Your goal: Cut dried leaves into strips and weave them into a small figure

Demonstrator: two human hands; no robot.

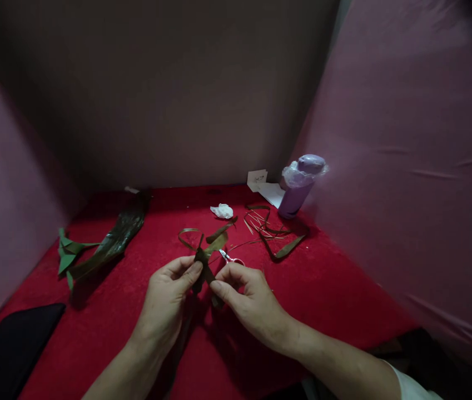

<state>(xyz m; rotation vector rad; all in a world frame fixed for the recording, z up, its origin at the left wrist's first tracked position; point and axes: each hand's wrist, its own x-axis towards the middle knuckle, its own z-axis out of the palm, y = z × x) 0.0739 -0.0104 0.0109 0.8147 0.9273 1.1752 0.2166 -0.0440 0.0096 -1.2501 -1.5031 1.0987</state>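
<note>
Dark green leaf strips (217, 243), folded together into a small knotted shape, are held above the red cloth. My left hand (167, 294) pinches the knot between thumb and fingers. Between the thumb and forefinger of my right hand (254, 303) is one lower strip end of the same piece. Several ends stick out at the top, one of them curling left in a loop. Just beyond my right fingers lies a small pair of scissors (238, 260), its handle partly hidden.
A long leaf strip (281, 254) and several thin sticks (261, 222) lie at right, near a purple bottle (295, 197) wrapped in plastic and white cards (271, 193). Crumpled tissue (222, 211) sits centrally. Leaf bundle (123, 230), green folded leaf (68, 253) and black flat item (19, 344) are left.
</note>
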